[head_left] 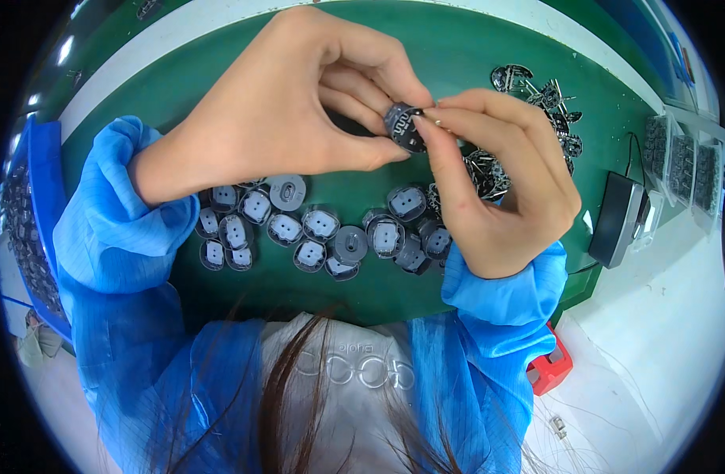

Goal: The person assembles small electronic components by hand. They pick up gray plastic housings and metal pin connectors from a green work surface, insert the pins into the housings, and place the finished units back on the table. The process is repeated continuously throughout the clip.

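Observation:
Above the green table, my left hand (287, 118) is closed, its thumb and fingertips gripping a small round dark housing (393, 121). Against the housing's face sits a black circuit board (410, 137) with white marks. My right hand (508, 170) pinches at the board's edge between thumb and index finger; small metallic bits show by the fingertips. How far the board is seated in the housing cannot be made out. Below my hands lie several round dark housings (321, 224) with pale grey inserts, some of them touching. Beyond my right hand is a loose heap of black circuit boards (548, 99) with metal pins.
A blue bin (50, 229) full of small dark parts stands at the left. At the right are a black box-shaped device (615, 220) with a cable and clear trays (682, 162) of dark parts. Something red (553, 363) shows below the table's right edge.

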